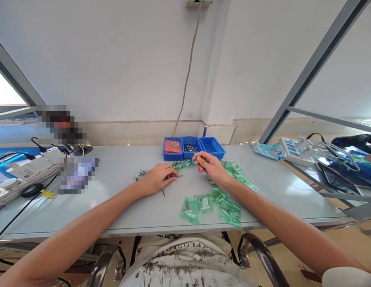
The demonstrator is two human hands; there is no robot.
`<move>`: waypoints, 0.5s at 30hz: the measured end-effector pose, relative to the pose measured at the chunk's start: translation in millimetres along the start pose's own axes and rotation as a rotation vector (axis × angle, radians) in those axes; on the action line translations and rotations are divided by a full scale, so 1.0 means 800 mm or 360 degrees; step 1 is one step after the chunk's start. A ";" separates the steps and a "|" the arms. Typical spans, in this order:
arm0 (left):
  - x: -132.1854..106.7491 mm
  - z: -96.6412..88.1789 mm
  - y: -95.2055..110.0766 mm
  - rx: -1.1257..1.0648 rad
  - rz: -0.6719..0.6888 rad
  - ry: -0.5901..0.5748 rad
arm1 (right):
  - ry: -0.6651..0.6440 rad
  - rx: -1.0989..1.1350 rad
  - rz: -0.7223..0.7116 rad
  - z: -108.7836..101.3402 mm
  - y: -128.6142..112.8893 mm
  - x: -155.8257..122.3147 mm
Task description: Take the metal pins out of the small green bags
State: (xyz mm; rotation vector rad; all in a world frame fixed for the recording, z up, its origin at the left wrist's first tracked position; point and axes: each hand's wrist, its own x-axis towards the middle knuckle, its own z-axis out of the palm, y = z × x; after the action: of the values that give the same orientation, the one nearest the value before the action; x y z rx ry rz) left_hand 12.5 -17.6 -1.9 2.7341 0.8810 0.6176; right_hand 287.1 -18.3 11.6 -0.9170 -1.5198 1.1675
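My left hand (159, 178) rests on the table with its fingers curled round a thin metal rod (180, 176), whose end sticks out past the fingertips. Beside its wrist lie several loose metal pieces (140, 174), and another thin rod (163, 193) shows just below the hand. My right hand (213, 169) is raised a little, thumb and forefinger pinched on a small metal piece (195, 156) too tiny to name. Green plastic bags (191, 210) with metal parts and white labels lie in front of and around the right forearm.
At the wall stand joined blue bins: one with red packets (172, 146), one with small metal parts (190, 148), and a right-hand blue bin (214, 147). A power strip with white cables (295, 151) and a light-blue packet (269, 151) lie right. Chargers (30, 170) crowd the left.
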 end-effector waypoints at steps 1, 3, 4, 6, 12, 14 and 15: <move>0.000 0.000 0.000 0.0001 0.0002 0.0003 | 0.0004 -0.0009 -0.0010 0.000 0.000 0.000; 0.000 -0.001 0.001 -0.0005 0.0002 0.0014 | 0.0023 -0.0053 -0.0038 0.001 -0.002 -0.001; 0.000 -0.001 0.001 -0.0012 0.0002 0.0018 | 0.0038 -0.0084 -0.0055 0.001 -0.003 -0.001; 0.000 -0.002 0.002 -0.0021 0.0002 0.0022 | 0.0077 -0.0152 -0.0101 0.001 -0.002 -0.001; 0.000 -0.002 0.002 -0.0006 -0.0008 0.0022 | 0.0173 -0.0406 -0.0259 -0.003 0.005 0.001; 0.000 -0.002 0.002 -0.0002 -0.0013 0.0019 | 0.0189 -0.0449 -0.0282 -0.003 0.006 0.000; 0.000 -0.002 0.002 -0.0002 -0.0016 0.0020 | 0.0191 -0.0458 -0.0282 -0.003 0.005 -0.001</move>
State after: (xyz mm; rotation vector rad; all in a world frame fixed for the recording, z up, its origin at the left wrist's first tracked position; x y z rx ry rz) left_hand 13.0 -18.9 0.1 2.7259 0.8960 0.6339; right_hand 289.7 -17.1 7.6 -0.9997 -1.6594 0.7663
